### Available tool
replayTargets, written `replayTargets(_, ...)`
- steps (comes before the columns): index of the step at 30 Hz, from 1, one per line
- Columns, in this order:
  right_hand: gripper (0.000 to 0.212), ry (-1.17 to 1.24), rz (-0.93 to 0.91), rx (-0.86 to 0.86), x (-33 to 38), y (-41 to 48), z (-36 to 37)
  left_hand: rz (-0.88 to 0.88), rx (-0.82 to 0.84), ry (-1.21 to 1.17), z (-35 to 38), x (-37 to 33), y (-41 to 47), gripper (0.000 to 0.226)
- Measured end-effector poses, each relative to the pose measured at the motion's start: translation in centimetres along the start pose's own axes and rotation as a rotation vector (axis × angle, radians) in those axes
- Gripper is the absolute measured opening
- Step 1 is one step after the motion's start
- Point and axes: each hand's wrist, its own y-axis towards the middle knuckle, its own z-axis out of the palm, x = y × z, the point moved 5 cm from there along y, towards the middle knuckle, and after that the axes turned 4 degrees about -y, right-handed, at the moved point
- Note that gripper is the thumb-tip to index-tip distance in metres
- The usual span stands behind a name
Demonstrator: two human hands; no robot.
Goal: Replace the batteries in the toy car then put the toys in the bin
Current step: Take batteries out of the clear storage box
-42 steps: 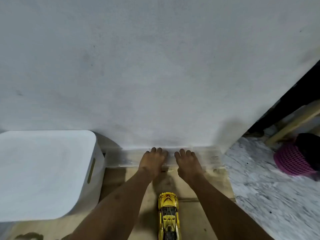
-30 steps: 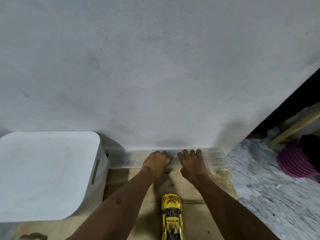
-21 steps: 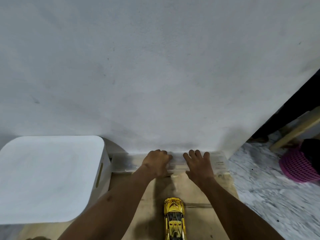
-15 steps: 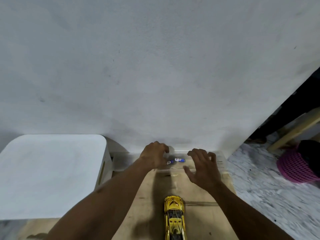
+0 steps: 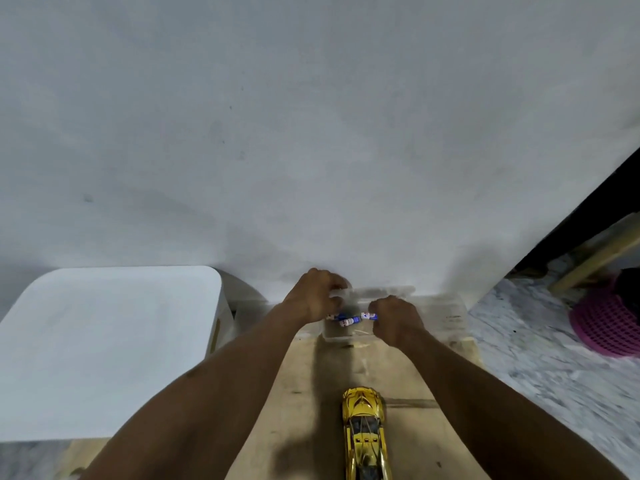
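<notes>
A yellow toy car (image 5: 365, 431) lies on the wooden board (image 5: 304, 393), nose pointing at the wall. Against the wall stands a clear plastic box (image 5: 446, 318) with blue-and-white batteries (image 5: 348, 321) inside. My left hand (image 5: 313, 297) grips the raised clear lid (image 5: 377, 291) at its left end. My right hand (image 5: 396, 318) reaches into the box, its curled fingers pinching one battery (image 5: 368, 316) at its right end. The white bin (image 5: 104, 341) stands at the left, its handle slot facing the board.
A pale wall (image 5: 311, 133) fills the view right behind the box. To the right lies a marble-patterned floor (image 5: 540, 368) with a pink mesh basket (image 5: 606, 323) and a wooden beam (image 5: 595, 254) beyond.
Both hands lay flat on the closed clear box. The left hand has since lifted the lid, baring the batteries, and the right hand has gone into the box and closed on one.
</notes>
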Motion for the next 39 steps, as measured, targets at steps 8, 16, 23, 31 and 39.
replayTargets(8, 0.026, -0.171, -0.011, 0.044, 0.8, 1.1, 1.0, 0.03, -0.029, -0.008, 0.0, 0.7, 0.4, 0.034)
replayTargets(16, 0.05, 0.05, -0.083, 0.102, 0.3, 0.5, 0.8, 0.023, -0.021, 0.017, 0.3, 0.8, 0.2, 0.032)
replayTargets(23, 0.02, 0.237, -0.172, 0.087, 0.7, -0.5, -0.4, 0.016, -0.019, -0.018, 0.3, 0.6, 0.0, 0.034)
replayTargets(31, 0.022, 0.135, -0.121, 0.132, 3.1, 0.8, 0.3, 0.027, -0.017, -0.056, 0.3, 1.0, 0.3, 0.029)
replayTargets(39, 0.034, -0.047, -0.125, 0.07, 4.2, 1.9, 1.2, 0.041, -0.003, -0.042, 0.3, 0.9, 0.3, 0.027)
